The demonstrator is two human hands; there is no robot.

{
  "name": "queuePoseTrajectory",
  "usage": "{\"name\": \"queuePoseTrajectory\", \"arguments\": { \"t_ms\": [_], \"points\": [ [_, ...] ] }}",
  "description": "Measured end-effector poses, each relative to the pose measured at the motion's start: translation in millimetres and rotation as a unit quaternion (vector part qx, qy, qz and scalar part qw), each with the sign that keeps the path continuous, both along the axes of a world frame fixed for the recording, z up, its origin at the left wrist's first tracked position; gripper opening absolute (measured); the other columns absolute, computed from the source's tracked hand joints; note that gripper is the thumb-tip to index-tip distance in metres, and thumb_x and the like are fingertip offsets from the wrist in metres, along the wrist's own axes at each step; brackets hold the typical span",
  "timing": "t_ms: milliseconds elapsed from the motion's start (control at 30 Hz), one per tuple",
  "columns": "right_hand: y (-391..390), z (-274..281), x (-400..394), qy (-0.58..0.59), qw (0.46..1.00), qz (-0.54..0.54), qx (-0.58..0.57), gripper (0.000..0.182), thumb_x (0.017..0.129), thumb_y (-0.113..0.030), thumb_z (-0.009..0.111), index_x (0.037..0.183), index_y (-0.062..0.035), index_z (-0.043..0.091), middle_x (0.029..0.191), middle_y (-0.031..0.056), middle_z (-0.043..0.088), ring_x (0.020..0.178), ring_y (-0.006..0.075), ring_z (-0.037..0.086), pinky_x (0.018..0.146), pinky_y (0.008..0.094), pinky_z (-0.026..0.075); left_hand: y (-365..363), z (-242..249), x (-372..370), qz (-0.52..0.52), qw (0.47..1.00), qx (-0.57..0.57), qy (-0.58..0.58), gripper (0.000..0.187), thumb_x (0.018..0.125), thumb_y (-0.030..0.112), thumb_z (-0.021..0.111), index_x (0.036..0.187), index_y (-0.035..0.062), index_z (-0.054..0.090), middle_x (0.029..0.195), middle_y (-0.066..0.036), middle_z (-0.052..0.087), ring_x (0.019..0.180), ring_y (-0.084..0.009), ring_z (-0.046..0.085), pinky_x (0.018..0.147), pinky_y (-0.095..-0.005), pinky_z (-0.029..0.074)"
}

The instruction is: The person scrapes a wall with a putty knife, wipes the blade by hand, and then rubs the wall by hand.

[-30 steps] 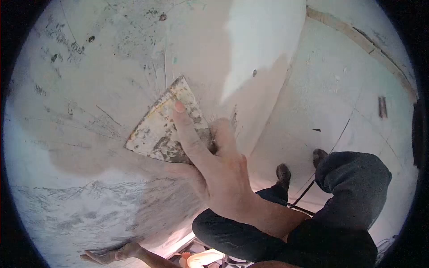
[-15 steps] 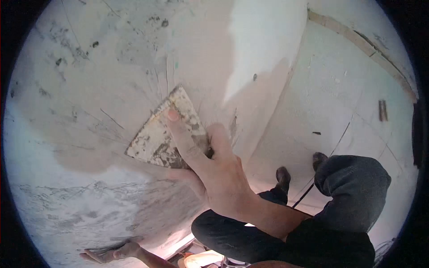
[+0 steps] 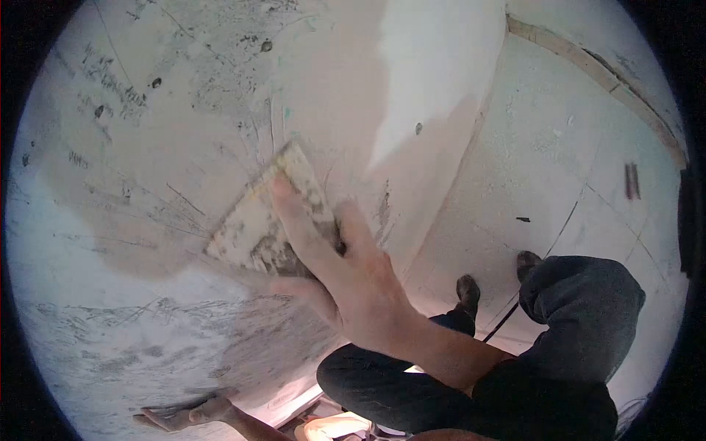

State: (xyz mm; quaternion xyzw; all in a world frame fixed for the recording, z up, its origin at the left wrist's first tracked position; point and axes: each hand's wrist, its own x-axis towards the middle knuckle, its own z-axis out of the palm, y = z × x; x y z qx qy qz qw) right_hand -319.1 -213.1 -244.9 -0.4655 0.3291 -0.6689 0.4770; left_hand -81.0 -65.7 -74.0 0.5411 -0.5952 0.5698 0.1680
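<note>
My right hand [image 3: 360, 283] is closed on a putty knife [image 3: 276, 220] with a wide, triangular blade crusted with dried white and dark residue. My index finger lies along the blade, and the thumb and other fingers grip near the narrow end, hiding the handle. The blade's broad edge meets the scratched, patchy wall [image 3: 169, 125]; hand and blade are slightly blurred. At the lower left my left hand [image 3: 184, 415] has its fingers stretched out beside the wall, a dark shadow along it, with no tool seen in it.
To the right lies a dusty pale tiled floor [image 3: 559, 158] with a small dark scrap [image 3: 523, 219] and two short brownish pieces [image 3: 632, 181]. My bent legs and dark shoes [image 3: 468, 290] are below. Cluttered objects [image 3: 334, 426] sit by the bottom edge.
The putty knife and my right hand have shifted very slightly to the left and blurred with motion. My left hand stays almost in the same place.
</note>
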Motion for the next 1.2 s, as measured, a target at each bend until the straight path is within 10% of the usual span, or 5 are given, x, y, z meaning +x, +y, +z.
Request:
{"name": "queuePoseTrajectory", "arguments": {
  "t_ms": [367, 767, 800, 1000, 1200],
  "points": [
    [-16, 6, -13, 0.07, 0.997, -0.007, -0.007, 0.077, 0.094, -0.038, 0.059, 0.156, -0.015, 0.021, 0.102, 0.02, 0.043, 0.067, 0.0257, 0.057, 0.059, 0.0367, 0.056, 24, 8, 21, 0.019, 1.0, -0.001, 0.023, 0.096, 0.09, 0.079, 0.015, 0.145, 0.0006, 0.029, 0.154, -0.024, 0.016, 0.143, -0.0387, 0.019, 0.115, -0.056, 0.026],
    [-17, 14, -14, 0.028, 1.0, 0.014, -0.006, 0.078, 0.086, -0.03, 0.072, 0.153, -0.0196, 0.034, 0.089, 0.0158, 0.044, 0.072, 0.0281, 0.05, 0.065, 0.0364, 0.049, 99, -7, 113, -0.021, 0.962, -0.054, 0.268, 0.111, 0.081, 0.088, 0.025, 0.149, 0.0006, 0.013, 0.154, -0.022, 0.014, 0.138, -0.0394, 0.023, 0.116, -0.0494, 0.027],
    [-20, 16, -26, 0.03, 0.998, 0.041, 0.02, 0.077, 0.087, -0.031, 0.07, 0.154, -0.0194, 0.033, 0.09, 0.0148, 0.044, 0.073, 0.027, 0.049, 0.065, 0.0344, 0.049, 101, 1, 113, -0.104, 0.883, -0.008, 0.458, 0.113, 0.081, 0.088, 0.024, 0.149, -0.0011, 0.011, 0.152, -0.022, 0.015, 0.138, -0.0395, 0.024, 0.115, -0.0508, 0.028],
    [-16, 9, -24, 0.07, 0.997, 0.018, -0.017, 0.078, 0.091, -0.034, 0.064, 0.155, -0.015, 0.024, 0.111, 0.0214, 0.045, 0.073, 0.0321, 0.062, 0.061, 0.0381, 0.058, 93, -2, 96, 0.016, 0.971, 0.001, 0.239, 0.105, 0.087, 0.082, 0.017, 0.147, -0.004, 0.015, 0.151, -0.023, 0.017, 0.14, -0.0364, 0.023, 0.114, -0.0546, 0.029],
    [-12, 14, -27, -0.013, 0.999, 0.046, 0.02, 0.079, 0.086, -0.028, 0.071, 0.154, -0.0131, 0.032, 0.093, 0.015, 0.046, 0.074, 0.0265, 0.048, 0.069, 0.0335, 0.047, 69, 7, 57, 0.048, 0.993, -0.001, 0.106, 0.094, 0.092, 0.075, 0.014, 0.145, -0.0025, 0.023, 0.151, -0.024, 0.02, 0.142, -0.0374, 0.022, 0.114, -0.0565, 0.029]
  ]
}}
